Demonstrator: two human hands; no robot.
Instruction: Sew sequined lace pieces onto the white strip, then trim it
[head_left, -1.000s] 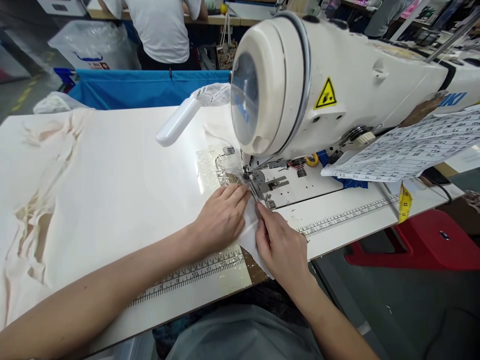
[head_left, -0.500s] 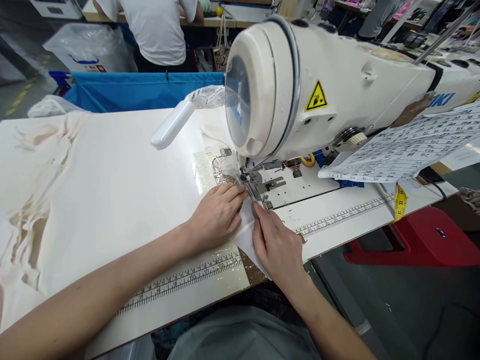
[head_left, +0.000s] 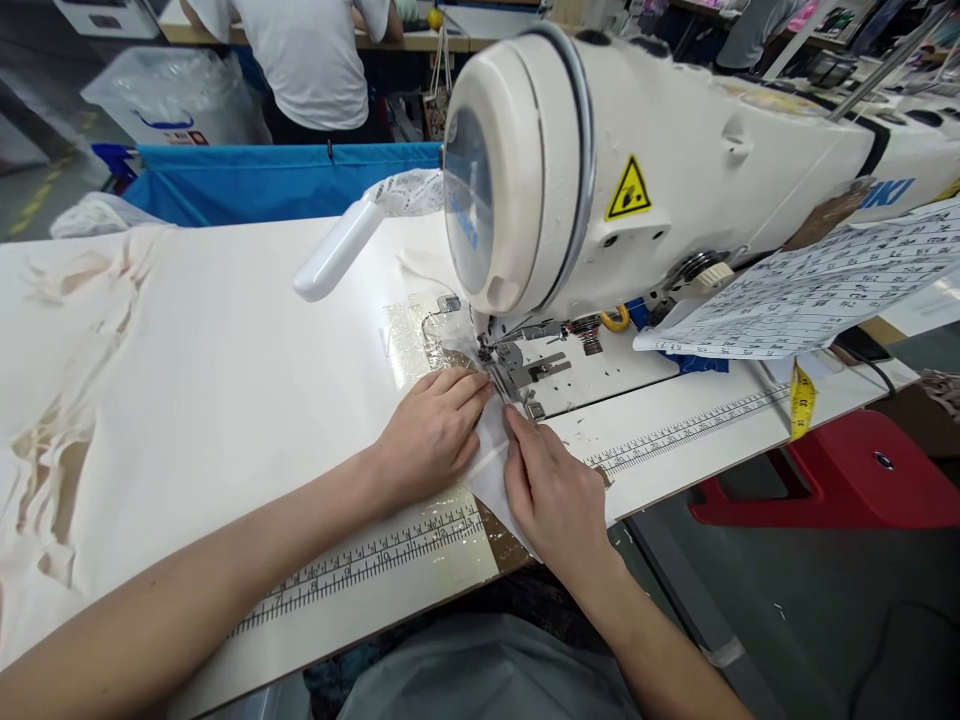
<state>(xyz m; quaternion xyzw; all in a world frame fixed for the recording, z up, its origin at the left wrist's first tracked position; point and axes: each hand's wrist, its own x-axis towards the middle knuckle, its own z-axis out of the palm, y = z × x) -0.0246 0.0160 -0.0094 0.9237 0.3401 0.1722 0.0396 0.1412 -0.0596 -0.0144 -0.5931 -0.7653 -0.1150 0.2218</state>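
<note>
A white sewing machine (head_left: 660,170) stands over the table, its presser foot and needle area (head_left: 491,350) just ahead of my fingertips. Beneath both hands lies a piece of thin white fabric (head_left: 491,465), which hangs toward the table's front edge. My left hand (head_left: 435,430) is closed on the fabric's left side, fingers together and tips beside the presser foot. From the right, my right hand (head_left: 559,490) pinches the same fabric between thumb and index finger. The fabric's end under the foot is hidden by the fingers and machine head.
Pale cloth pieces (head_left: 56,440) lie at the table's left. A white-handled thing (head_left: 337,250) sticks out left of the machine head. Printed paper (head_left: 810,290) and a yellow tape measure (head_left: 802,402) hang at right, above a red stool (head_left: 840,475). A person (head_left: 307,65) sits beyond the blue cloth bin (head_left: 285,185).
The view has shifted very slightly. Both hands keep almost the same place on the fabric by the presser foot.
</note>
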